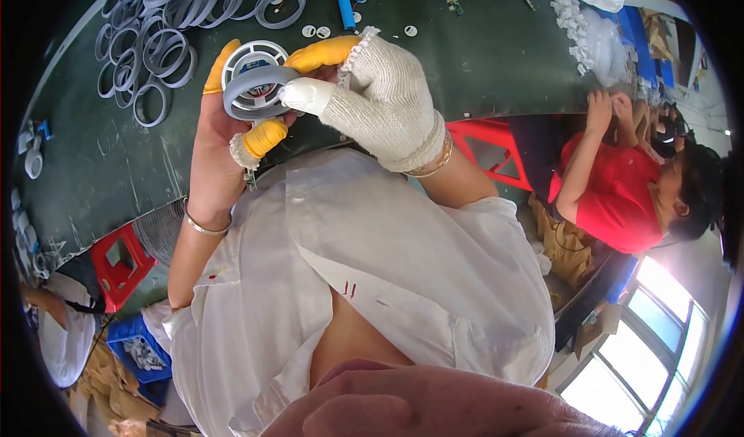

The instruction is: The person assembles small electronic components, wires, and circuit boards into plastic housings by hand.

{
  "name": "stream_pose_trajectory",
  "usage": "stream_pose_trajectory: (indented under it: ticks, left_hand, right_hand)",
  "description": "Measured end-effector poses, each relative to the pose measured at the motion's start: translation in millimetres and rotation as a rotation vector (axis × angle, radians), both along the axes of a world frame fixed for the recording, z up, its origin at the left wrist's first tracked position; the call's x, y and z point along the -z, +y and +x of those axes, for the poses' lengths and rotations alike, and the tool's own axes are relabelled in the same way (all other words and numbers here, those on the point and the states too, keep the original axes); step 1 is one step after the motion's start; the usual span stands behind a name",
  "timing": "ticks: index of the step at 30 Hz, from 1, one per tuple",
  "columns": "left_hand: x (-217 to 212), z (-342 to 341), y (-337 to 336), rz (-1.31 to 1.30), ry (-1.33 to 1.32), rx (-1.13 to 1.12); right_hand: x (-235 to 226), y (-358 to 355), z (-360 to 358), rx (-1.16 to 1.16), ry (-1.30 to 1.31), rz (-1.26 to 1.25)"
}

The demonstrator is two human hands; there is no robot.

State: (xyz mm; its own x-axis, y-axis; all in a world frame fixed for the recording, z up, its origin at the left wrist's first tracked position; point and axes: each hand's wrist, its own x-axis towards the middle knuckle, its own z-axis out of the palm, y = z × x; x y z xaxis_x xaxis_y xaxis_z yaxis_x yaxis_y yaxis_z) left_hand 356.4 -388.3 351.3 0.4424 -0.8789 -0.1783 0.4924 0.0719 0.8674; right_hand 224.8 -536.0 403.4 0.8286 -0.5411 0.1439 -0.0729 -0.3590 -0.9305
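Over the dark green table, both my hands hold a white round housing (268, 47) with a spoked rim and small electronic parts inside. A grey ring (245, 108) lies tilted against its near side, partly over the opening. My left hand (217, 146), with yellow covers on its thumb and a finger, closes round the housing from the left. My right hand (387, 100), in a white knitted glove, pinches the ring and housing from the right; its thumb has a white wrap and its forefinger a yellow cover. A small circuit board (250, 179) hangs below my left thumb.
Many grey rings (151, 88) are heaped at the far left of the table (480, 65). Blue cylindrical cells (346, 12) and small white discs (411, 31) lie beyond my hands. White parts (572, 30) are piled far right, near a person in red (620, 193). Red stools (122, 266) stand below.
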Motion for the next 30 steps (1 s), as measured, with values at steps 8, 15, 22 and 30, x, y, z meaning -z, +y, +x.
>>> stream_pose_trajectory:
  ticks: [8, 15, 22, 30]
  left_hand:
    - [0.1, -1.7, 1.8, 0.012, -0.035, 0.000]
    - [1.0, -4.6, 2.1, 0.004, 0.021, -0.018]
    - [14.6, -15.9, 2.4, -0.003, -0.233, 0.083]
    - [-1.1, -8.2, 3.9, 0.065, -0.206, 0.131]
  right_hand:
    - [3.7, 1.7, 0.8, 0.004, -0.020, -0.046]
    - [21.6, 0.6, 3.3, 0.032, -0.088, -0.037]
    - [30.2, -1.7, 19.9, -0.090, -0.107, -0.355]
    - [52.4, -10.2, 18.4, -0.068, -0.266, -0.683]
